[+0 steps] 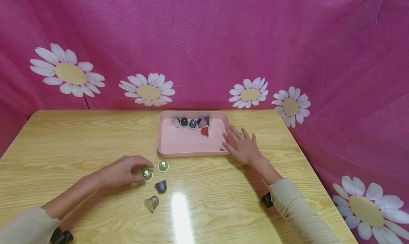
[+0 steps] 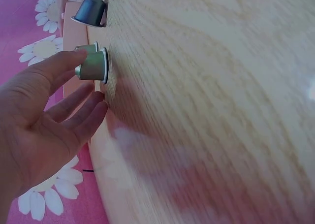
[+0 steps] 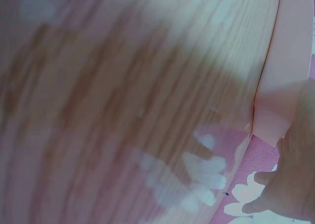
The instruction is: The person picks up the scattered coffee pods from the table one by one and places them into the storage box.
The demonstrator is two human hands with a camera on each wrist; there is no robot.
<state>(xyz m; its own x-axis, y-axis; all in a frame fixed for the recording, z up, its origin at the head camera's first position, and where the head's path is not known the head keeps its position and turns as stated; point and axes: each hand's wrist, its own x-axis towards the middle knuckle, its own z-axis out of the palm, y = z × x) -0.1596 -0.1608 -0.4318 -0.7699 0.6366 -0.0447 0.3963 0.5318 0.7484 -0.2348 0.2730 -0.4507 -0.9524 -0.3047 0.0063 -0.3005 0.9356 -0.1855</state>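
Observation:
My left hand [image 1: 123,171] reaches around a green coffee capsule [image 1: 147,175] standing on the table, thumb and fingers on opposite sides of it. In the left wrist view, the thumb tip overlaps the green capsules, while the other fingers [image 2: 91,116] sit spread just below the nearer one. Another green capsule [image 1: 163,166] stands beside it. Closer to me lie a grey-blue capsule [image 1: 161,186] and a tipped gold-beige capsule [image 1: 152,203]. My right hand [image 1: 244,148], fingers spread, rests at the right rim of a pink tray [image 1: 188,154].
Inside the tray, along its back wall, is a row of dark and purple capsules [image 1: 192,124], with a red capsule [image 1: 205,131] in front. A magenta curtain with daisies [image 1: 204,48] hangs behind the wooden table [image 1: 96,137].

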